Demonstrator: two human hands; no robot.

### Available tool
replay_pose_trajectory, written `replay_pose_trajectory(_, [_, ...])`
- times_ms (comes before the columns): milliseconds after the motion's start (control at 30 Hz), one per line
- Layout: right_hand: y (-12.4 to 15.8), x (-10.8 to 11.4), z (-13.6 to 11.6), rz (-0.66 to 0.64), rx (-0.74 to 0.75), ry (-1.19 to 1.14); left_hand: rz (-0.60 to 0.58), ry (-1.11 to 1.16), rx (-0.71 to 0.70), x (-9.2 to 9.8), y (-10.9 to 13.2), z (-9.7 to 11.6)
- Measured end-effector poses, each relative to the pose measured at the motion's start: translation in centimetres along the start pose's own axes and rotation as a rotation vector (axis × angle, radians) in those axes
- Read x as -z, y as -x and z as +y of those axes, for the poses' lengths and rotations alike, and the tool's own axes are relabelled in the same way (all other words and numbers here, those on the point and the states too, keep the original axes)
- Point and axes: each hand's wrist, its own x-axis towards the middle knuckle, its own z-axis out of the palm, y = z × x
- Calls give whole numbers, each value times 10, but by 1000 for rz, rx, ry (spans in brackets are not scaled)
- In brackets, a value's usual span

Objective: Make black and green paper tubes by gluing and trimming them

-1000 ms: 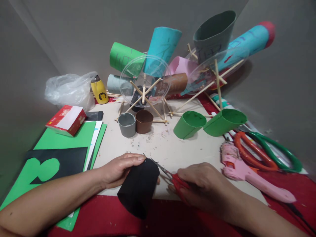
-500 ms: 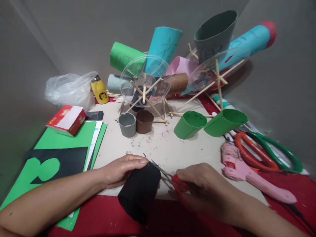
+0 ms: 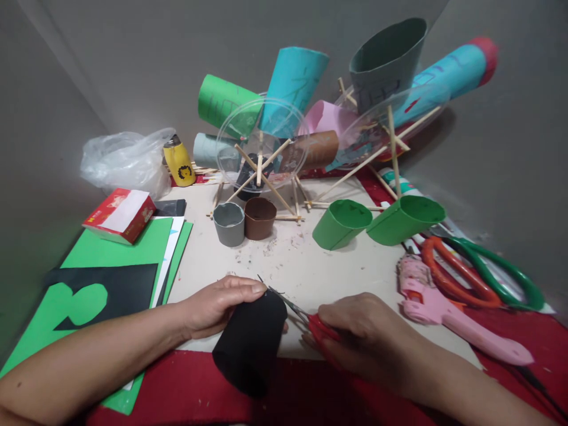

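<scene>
My left hand [image 3: 226, 302] grips a black foam-sheet tube [image 3: 251, 343] near its upper rim, thumb on top and fingers behind. The tube lies tilted, its lower end over the red cloth. In my right hand [image 3: 355, 337] is a pair of red-handled scissors [image 3: 322, 331], fingers closed round the handles. The blades point up and left and meet the tube's upper edge close to my left thumb. A thin black sliver sticks up beside the blades. Part of the scissor handles is hidden by my fingers.
Ahead stand a grey cup [image 3: 229, 226], a brown cup [image 3: 260, 220] and two green tubes [image 3: 339, 228]. Behind is a stick-and-plastic wheel [image 3: 261, 148] with coloured tubes. At right lie a pink glue gun [image 3: 461, 319] and large scissors [image 3: 461, 275]; at left, green sheets [image 3: 119, 245] and a red box [image 3: 119, 216].
The upper edge of the black tube has shifted slightly left and its lower opening looks rounder. The scissor blades have moved slightly up and left. My left hand stays almost in place.
</scene>
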Motion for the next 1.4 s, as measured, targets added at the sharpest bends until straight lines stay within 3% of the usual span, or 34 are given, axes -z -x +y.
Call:
replay_pose_trajectory(333, [-1,3,-1,-50,-84,-187,23,-72,-22,2,-2,0])
replay_pose_trajectory(600, [-1,2,-4,-134,-114,-168,29,24,-2,2,-2,-3])
replay_pose_trajectory(800, [-2,3,-6,-128,-77,-159,67,-61,7,1,0,-4])
replay_pose_trajectory(1400, [-1,1,-5,-80,4,-191,-56,2,-16,5,-1,-5])
